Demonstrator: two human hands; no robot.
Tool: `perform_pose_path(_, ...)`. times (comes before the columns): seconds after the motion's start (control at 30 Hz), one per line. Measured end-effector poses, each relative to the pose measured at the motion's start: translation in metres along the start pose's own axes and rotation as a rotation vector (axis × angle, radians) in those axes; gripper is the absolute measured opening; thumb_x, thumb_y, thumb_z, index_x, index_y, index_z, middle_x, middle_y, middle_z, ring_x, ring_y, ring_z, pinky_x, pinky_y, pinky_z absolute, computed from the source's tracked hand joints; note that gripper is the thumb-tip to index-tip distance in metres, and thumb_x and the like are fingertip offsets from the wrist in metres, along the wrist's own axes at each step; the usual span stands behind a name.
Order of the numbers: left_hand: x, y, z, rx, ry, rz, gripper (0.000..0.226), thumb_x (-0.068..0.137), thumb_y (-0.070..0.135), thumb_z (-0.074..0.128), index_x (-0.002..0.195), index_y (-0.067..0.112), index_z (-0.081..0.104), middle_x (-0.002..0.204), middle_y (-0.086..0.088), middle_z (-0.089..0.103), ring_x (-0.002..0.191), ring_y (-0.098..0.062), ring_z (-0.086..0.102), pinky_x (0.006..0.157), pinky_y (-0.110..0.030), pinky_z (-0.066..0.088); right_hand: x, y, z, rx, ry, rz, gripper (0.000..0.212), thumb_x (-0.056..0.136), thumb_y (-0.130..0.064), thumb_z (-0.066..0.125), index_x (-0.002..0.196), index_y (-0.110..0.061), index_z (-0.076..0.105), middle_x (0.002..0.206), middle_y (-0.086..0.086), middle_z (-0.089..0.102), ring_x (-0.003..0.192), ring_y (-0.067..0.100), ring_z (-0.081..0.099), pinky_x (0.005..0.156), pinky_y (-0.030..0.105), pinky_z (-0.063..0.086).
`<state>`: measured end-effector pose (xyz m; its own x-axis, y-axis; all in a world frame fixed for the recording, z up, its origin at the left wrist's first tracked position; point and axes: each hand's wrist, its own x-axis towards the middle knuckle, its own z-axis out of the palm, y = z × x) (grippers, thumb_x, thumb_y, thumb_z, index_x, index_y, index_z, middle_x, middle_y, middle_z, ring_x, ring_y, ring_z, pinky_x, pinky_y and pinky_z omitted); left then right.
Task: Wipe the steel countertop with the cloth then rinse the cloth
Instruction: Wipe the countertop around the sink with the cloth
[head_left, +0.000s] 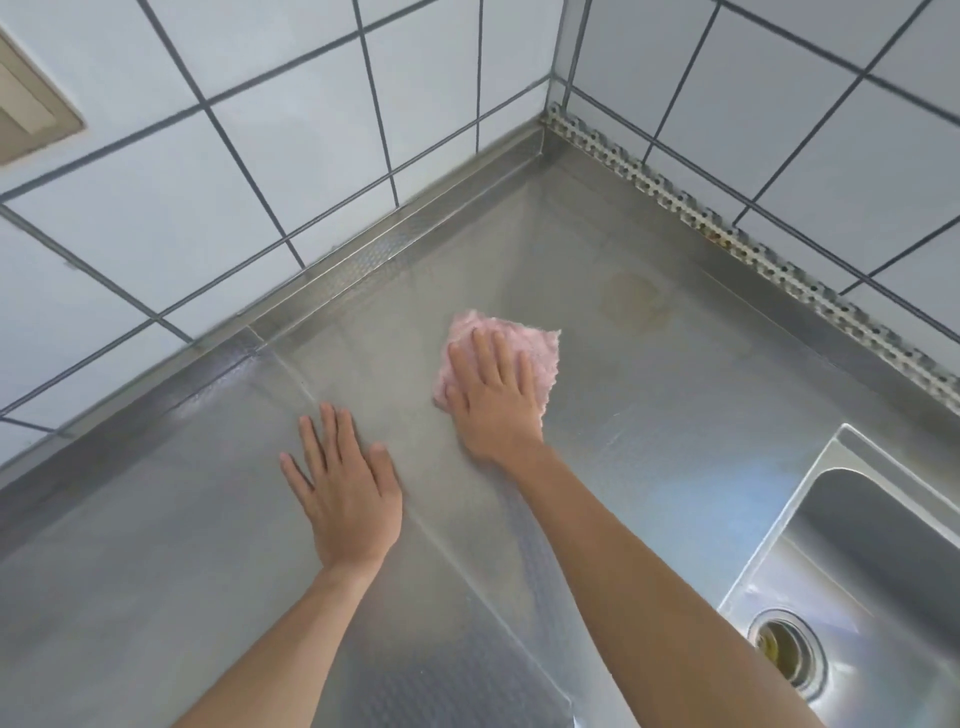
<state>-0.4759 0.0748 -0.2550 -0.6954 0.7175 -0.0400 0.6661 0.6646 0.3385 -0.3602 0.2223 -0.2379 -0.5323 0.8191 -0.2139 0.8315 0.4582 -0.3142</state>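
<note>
left hand (345, 486) bare | right hand (493, 400) bare | forearms unsleeved

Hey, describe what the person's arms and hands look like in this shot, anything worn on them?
Both forearms are bare as far as the frame shows: no sleeves or cuffs are visible. The left hand and right hand wear no gloves, and no rings, watch or wristband can be seen. The fingernails look short and unpainted, though the image is a little soft. No markings show on either arm.

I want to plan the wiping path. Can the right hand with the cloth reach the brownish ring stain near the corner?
Probably yes. The right hand presses the pink cloth flat on the countertop, and only bare steel lies between it and the stain.
</note>
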Motion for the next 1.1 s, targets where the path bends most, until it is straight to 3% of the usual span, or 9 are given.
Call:
perform_pose_path(0.13,0.004,-0.005,-0.004,-0.051,-0.082,-0.017,0.062,0.108,0.034,0.037,0.163,0.008,0.026,0.175,-0.006,0.015,0.163,-0.027,0.003,0.128,-0.061,-0.001,-0.077,0.013,0.016,-0.046,-0.062,-0.293,0.058,0.11,-0.041,0.026,0.165,-0.03,0.01,0.174,-0.001,-0.008,0.159,0.022,-0.017,0.128,0.05,-0.009)
perform_pose_path(0.2,0.003,0.001,-0.005,-0.008,-0.127,0.124,0.065,0.108,0.039,0.033,0.163,0.006,0.022,0.175,-0.008,0.014,0.163,-0.027,0.002,0.127,-0.065,0.0,-0.12,0.039,0.016,-0.038,-0.071,-0.365,0.057,0.11,-0.042,0.03,0.164,-0.029,0.019,0.174,-0.002,0.001,0.16,0.021,-0.008,0.129,0.047,-0.005)
perform_pose_path(0.3,-0.002,0.026,-0.002,0.073,-0.141,0.459,0.067,0.105,0.043,0.026,0.16,0.004,0.033,0.172,-0.012,0.024,0.162,-0.028,0.014,0.127,-0.064,0.013,-0.157,0.101,-0.001,-0.107,-0.022,-0.276,0.056,0.11,-0.048,0.028,0.163,-0.03,0.027,0.173,-0.005,0.012,0.16,0.017,0.005,0.127,0.048,0.015)
perform_pose_path(0.37,0.002,0.051,0.004,0.049,-0.163,0.519,0.069,0.104,0.044,0.023,0.159,0.005,0.036,0.171,-0.012,0.027,0.161,-0.029,0.017,0.126,-0.062,0.017,-0.154,0.146,-0.024,-0.106,0.036,-0.058,0.059,0.107,-0.052,0.024,0.161,-0.029,0.034,0.171,-0.004,0.021,0.16,0.018,0.012,0.125,0.05,0.024)
perform_pose_path(0.53,0.026,0.116,0.033,0.032,-0.179,0.394,0.061,0.11,0.042,0.029,0.161,0.01,0.031,0.174,-0.006,0.021,0.163,-0.024,0.009,0.128,-0.061,0.007,-0.07,0.166,-0.046,0.06,0.095,0.389,0.061,0.107,-0.05,0.016,0.165,-0.03,0.013,0.174,0.003,-0.002,0.16,0.026,-0.008,0.128,0.051,-0.006)
perform_pose_path(0.63,0.026,0.131,0.047,0.087,-0.092,0.314,0.063,0.107,0.045,0.028,0.163,0.015,0.029,0.174,-0.003,0.02,0.163,-0.024,0.008,0.128,-0.062,0.004,-0.041,0.127,-0.033,0.055,0.119,0.262,0.059,0.109,-0.046,0.028,0.165,-0.031,0.014,0.174,0.003,-0.002,0.16,0.025,-0.01,0.127,0.05,-0.012)
perform_pose_path(0.83,0.027,0.126,0.057,0.146,-0.026,0.334,0.069,0.103,0.05,0.022,0.162,0.014,0.034,0.173,-0.004,0.025,0.162,-0.025,0.015,0.127,-0.063,0.01,-0.115,0.149,-0.017,-0.031,0.095,-0.142,0.056,0.11,-0.046,0.031,0.163,-0.028,0.026,0.173,-0.003,0.011,0.161,0.02,0.003,0.13,0.046,0.006)
perform_pose_path(0.93,0.026,0.126,0.058,0.151,-0.003,0.343,0.068,0.104,0.048,0.024,0.161,0.013,0.035,0.172,-0.005,0.027,0.162,-0.026,0.016,0.126,-0.064,0.012,-0.12,0.201,-0.038,-0.079,0.087,-0.068,0.055,0.111,-0.044,0.023,0.164,-0.028,0.022,0.173,-0.005,0.011,0.161,0.016,0.003,0.129,0.045,0.008)
perform_pose_path(1.1,0.025,0.128,0.057,0.173,-0.01,0.335,0.068,0.105,0.047,0.025,0.162,0.012,0.032,0.172,-0.006,0.025,0.162,-0.025,0.014,0.127,-0.064,0.011,-0.034,0.241,-0.074,-0.06,0.155,0.263,0.061,0.107,-0.045,0.004,0.165,-0.025,0.008,0.173,0.002,-0.003,0.16,0.021,-0.011,0.129,0.046,-0.004)
